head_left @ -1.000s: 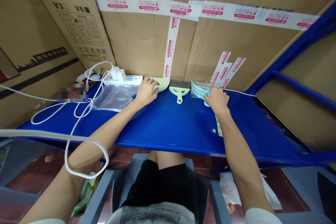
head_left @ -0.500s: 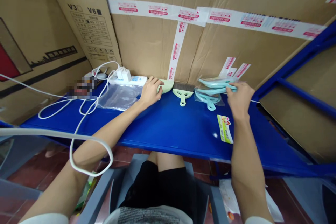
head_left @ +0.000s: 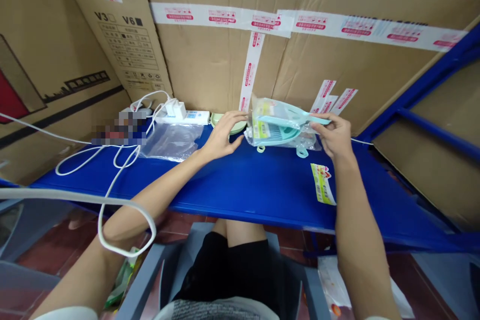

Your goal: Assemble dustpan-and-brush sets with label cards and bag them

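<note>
Right hand [head_left: 335, 137]: closed, fingers and thumb gripping the handle of a bagged light-blue dustpan-and-brush set [head_left: 279, 122], which extends toward 9 o'clock above the surface [head_left: 240, 180]. Left hand [head_left: 221, 141]: open, thumb spread, near the set's 9 o'clock end. A pale green dustpan [head_left: 215, 119] lies at this hand's 1 o'clock. Beneath the set, a green handle loop [head_left: 260, 149] shows at 7 o'clock and a blue handle loop [head_left: 302, 153] at 5. Farther out: a printed label [head_left: 321, 183], right hand's 7 o'clock; an empty clear bag [head_left: 170, 142], left hand's 9 o'clock; a power strip [head_left: 198, 118], its 10.
</note>
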`<action>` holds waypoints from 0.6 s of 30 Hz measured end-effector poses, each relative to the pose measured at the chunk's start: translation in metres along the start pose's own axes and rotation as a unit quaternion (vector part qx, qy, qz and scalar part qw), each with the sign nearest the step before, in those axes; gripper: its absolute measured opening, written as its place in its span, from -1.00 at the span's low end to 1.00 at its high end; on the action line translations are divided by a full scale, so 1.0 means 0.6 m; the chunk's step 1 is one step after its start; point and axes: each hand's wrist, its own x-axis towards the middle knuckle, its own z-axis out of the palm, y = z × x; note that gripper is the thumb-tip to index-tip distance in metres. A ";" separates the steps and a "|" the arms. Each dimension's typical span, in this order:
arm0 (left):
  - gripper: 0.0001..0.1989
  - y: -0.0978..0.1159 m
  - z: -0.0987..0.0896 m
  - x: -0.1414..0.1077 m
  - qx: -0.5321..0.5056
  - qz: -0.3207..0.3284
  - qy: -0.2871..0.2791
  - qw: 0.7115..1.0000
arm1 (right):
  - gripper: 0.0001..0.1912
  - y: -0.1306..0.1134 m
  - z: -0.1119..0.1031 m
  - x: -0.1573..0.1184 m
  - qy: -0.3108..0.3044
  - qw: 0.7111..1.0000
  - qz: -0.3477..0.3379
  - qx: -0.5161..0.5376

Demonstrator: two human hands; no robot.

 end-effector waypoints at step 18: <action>-0.86 0.033 0.008 -0.001 -0.046 0.000 0.110 0.993 | -0.42 0.004 0.024 -0.011 -0.034 0.994 0.057 0.088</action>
